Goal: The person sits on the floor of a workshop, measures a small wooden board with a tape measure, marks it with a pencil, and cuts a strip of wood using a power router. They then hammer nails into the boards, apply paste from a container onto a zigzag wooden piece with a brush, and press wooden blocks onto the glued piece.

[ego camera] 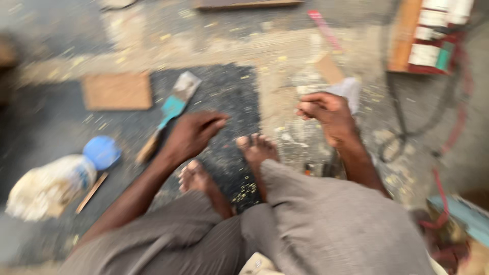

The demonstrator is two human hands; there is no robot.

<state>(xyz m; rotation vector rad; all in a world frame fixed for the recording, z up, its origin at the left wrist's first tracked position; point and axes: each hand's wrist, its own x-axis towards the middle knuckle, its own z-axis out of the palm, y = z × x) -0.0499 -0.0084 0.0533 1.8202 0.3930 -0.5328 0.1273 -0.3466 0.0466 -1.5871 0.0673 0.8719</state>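
Observation:
The view is blurred by motion. My left hand [196, 133] reaches forward low over a dark mat [224, 86], fingers stretched and holding nothing. Just left of it lies a scraper [170, 112] with a teal blade and a wooden handle. My right hand [328, 114] is curled into a fist above the dusty floor, and a pale grey rag or sheet [350, 89] sticks out behind its knuckles. My bare feet [257, 147] stand on the mat between the two hands.
A square brown board [117, 90] lies at the left. A pale glue-smeared bottle with a blue cap [102, 152] lies on its side near a thin stick [91, 192]. A red and white electrical box [433, 35] and dark cables [402, 122] are at the right.

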